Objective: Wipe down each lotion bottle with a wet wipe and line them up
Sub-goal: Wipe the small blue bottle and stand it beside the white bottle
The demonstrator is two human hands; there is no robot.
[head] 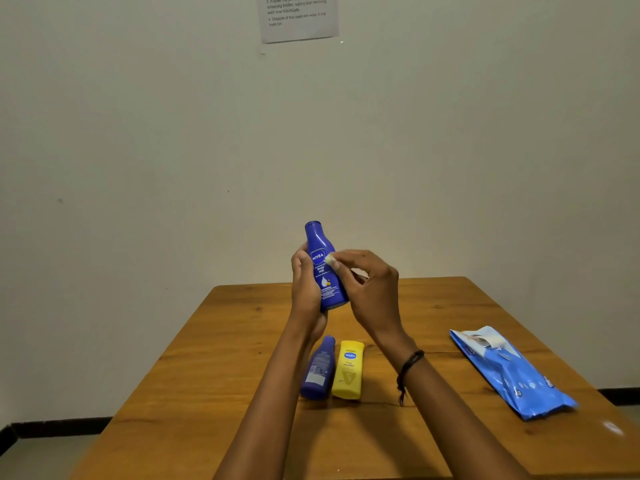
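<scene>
Left hand (pixel 306 289) clamped on upright Nivea bottle (pixel 323 268) above bench (pixel 221 358), right hand (pixel 370 289) pinching wipe (pixel 330 259) against its label, purple bottle (pixel 318 370) and yellow bottle (pixel 348 370) lying side by side, wipe pack (pixel 512 372) at right.

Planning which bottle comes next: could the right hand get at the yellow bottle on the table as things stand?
Probably not right away: the right hand is pinching a wet wipe against the blue bottle. The yellow bottle lies uncovered below, beside a purple bottle, so the way is otherwise free.
</scene>
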